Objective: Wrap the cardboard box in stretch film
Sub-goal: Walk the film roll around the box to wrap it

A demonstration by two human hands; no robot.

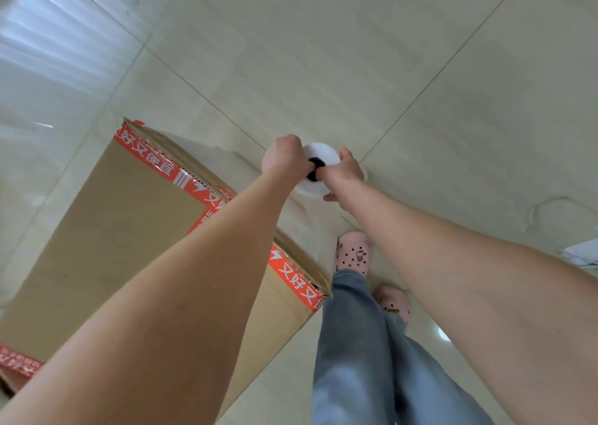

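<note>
A glossy floor (404,68) of large pale tiles fills most of the view, crossed by thin dark grout lines, with striped window light reflected at the far left and one small bright spot on the right beside the person's legs. The cardboard box (129,230) stands on this floor at the left, plain brown on top, its edges bound with red tape (296,279) printed in white characters. Just beyond the box's right edge both arms reach forward and meet at a roll of stretch film (322,150), seen end-on as a white disc with a black core. The left hand (284,157) has a clenched grip on the roll's left side, and the right hand (348,172) grasps its right side, thumb at the core. A cloudy sheet (301,214) below the roll seems to be film running down to the box's right side, though it is too faint against the tiles to be sure. Near the box's nearer right corner stand pink clogs (352,254) with dark dots, below blue jeans (356,343). Something white, like paper (581,254), lies at the right edge.
</note>
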